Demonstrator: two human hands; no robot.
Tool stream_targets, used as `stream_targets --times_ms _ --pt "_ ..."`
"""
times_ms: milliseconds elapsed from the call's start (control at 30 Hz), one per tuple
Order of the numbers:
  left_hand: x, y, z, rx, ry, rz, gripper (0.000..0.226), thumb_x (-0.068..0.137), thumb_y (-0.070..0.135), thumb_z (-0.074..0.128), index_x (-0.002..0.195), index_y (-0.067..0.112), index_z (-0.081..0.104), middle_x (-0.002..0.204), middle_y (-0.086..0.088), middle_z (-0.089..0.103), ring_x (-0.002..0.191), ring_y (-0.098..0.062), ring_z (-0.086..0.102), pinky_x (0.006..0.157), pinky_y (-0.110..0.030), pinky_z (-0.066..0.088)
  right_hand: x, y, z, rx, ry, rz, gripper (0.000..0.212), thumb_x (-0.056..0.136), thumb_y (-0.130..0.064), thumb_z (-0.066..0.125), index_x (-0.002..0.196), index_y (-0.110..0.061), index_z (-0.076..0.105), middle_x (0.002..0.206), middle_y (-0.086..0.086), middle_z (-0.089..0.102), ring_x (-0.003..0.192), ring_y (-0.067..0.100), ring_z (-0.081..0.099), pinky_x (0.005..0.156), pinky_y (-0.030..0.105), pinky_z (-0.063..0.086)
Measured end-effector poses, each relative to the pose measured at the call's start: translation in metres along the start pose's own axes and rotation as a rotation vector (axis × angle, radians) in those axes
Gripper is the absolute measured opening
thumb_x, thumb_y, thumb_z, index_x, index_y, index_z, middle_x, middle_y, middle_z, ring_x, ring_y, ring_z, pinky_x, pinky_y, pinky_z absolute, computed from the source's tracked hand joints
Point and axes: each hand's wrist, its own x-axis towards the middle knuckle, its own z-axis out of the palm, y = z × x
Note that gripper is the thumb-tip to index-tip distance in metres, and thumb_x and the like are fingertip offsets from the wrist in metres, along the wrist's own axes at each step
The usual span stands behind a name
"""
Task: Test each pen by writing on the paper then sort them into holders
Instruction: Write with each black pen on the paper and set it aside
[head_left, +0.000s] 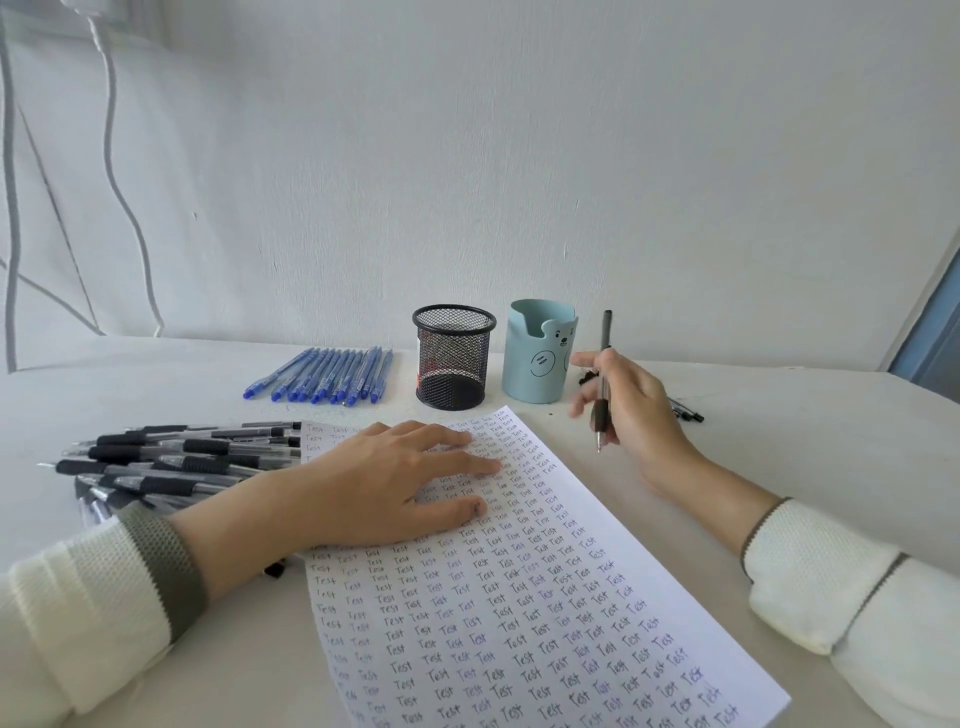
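A white counter is seen from above, with both hands of a person in white sleeves. The left hand lies flat, fingers spread, pressing on the upper left part of the paper. The sheet lies tilted at the near middle of the counter and is covered in rows of the handwritten word "Test". The right hand pinches a grey pen held upright, tip down, over the counter just beside the paper's right edge; its fingertips are blurred. Near the far edge stand a black mesh holder and, just right of it, a blue holder with a bear face. Blue pens lie in a row left of the mesh holder. Black pens are piled at the left edge, touching the paper. A few dark pens lie behind the right hand.
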Motion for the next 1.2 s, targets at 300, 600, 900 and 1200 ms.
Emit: stream_targets --times_ms 300,600,900,1200 --pt "0.0 -0.004 0.004 -0.008 0.014 0.016 0.064 0.082 0.081 0.016 0.143 0.061 0.022 0.159 0.019 0.021 0.144 -0.006 0.022 0.119 -0.037 0.019 -0.008 -0.014 -0.016 0.177 0.013 0.053 0.015 0.103 -0.029 0.048 0.108 -0.021 0.06 0.084 0.003 0.076 0.05 0.012 0.046 0.05 0.021 0.037" --pt "-0.002 -0.003 0.002 -0.027 0.009 0.013 0.068 0.079 0.082 0.015 0.144 0.061 0.023 0.158 0.019 0.022 0.143 -0.006 0.024 0.119 -0.037 0.02 -0.011 -0.014 -0.028 0.449 -0.089 0.26 0.028 0.101 -0.026 0.051 0.126 -0.02 0.062 0.072 -0.004 0.058 0.046 0.007 0.033 0.043 0.017 0.031" --pt "0.0 -0.005 0.003 -0.039 0.006 0.018 0.073 0.075 0.087 0.01 0.143 0.062 0.021 0.158 0.02 0.022 0.143 -0.005 0.023 0.119 -0.04 0.02 -0.009 -0.018 -0.034 0.483 -0.158 0.34 0.032 0.099 -0.03 0.041 0.12 -0.025 0.064 0.062 -0.009 0.045 0.045 0.006 0.026 0.04 0.018 0.022" --pt "0.001 -0.005 0.003 -0.035 0.008 0.016 0.072 0.076 0.086 0.01 0.143 0.063 0.02 0.158 0.02 0.021 0.143 -0.005 0.023 0.119 -0.038 0.02 -0.005 -0.019 -0.043 0.504 -0.19 0.312 0.027 0.099 -0.035 0.042 0.111 -0.028 0.065 0.061 -0.009 0.039 0.051 0.008 0.025 0.045 0.022 0.018"
